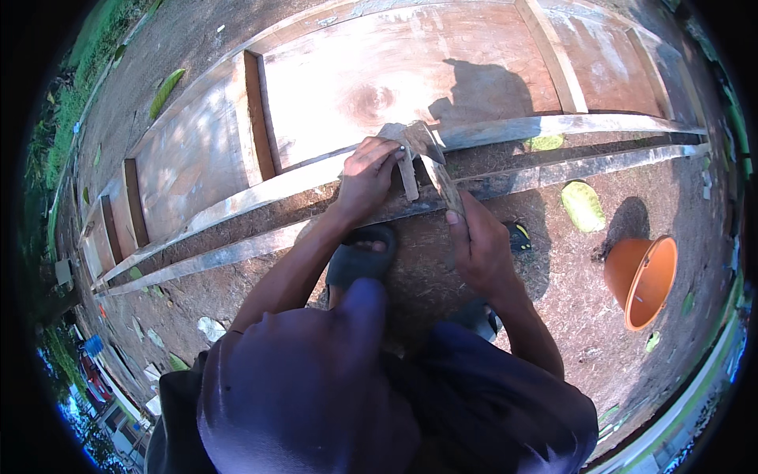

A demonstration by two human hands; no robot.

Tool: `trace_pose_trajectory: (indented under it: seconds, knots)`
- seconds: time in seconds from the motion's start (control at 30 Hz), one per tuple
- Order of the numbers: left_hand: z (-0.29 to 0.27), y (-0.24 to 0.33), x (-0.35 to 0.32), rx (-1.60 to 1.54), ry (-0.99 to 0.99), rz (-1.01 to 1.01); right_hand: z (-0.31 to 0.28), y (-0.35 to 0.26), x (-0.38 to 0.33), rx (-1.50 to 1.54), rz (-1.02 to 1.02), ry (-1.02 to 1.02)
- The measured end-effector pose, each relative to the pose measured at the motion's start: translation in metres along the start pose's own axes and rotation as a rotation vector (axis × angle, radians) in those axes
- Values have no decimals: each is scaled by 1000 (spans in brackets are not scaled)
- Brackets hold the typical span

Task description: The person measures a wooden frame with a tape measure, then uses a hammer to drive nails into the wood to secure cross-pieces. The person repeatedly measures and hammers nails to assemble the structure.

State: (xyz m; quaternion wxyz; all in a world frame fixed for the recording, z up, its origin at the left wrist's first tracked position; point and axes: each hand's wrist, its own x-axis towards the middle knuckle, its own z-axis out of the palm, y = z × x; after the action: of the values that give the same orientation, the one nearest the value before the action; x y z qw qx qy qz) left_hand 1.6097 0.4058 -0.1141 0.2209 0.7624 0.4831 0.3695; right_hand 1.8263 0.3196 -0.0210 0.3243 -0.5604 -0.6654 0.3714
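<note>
The right hand (pixel 479 245) is closed around the lower end of the wooden handle of a tool (pixel 448 188), its thumb lying along the handle; the tool's metal head is raised toward the far side, at the edge of a wooden frame, and I cannot tell whether it is a hammer or a hatchet. The left hand (pixel 366 175) is partly curled over the near beam (pixel 268 185) of that frame, thumb and fingertips drawn together just beside the tool's head; I cannot tell whether it pinches something small there. Just right of these fingertips, a short strip of wood (pixel 409 175) reaches from the near beam toward a long plank (pixel 553 174), which runs close to the beam on the person's side. Beyond the beam lies a broad, pale brown panel (pixel 332 75), edged with timber and divided by crosspieces (pixel 257 118), with a dark shadow falling across its right half. The person's left foot, in a dark sandal (pixel 359 259), is on the bare ground below the plank. To the right are a yellow-green leaf (pixel 583 206), a small dark object with yellow marks (pixel 518 236), and an orange bucket (pixel 624 272) with its opening in view.
</note>
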Motion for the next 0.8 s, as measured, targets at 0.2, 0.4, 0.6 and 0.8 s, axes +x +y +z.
trace_pose_trajectory:
  seconds: [0.2,0.4,0.6,0.8]
  knots:
    - [1,0,-4,-3,35,1,17,11,4,-91,128,-157]
    - [0,5,0,-19,18,-32,7,-13,1,-59,-138,67]
    - [-1,-6,-5,45,10,20,19,10,-2,-161,25,-109]
    - [4,4,-2,9,-14,-44,16,-2,1,-52,-61,94]
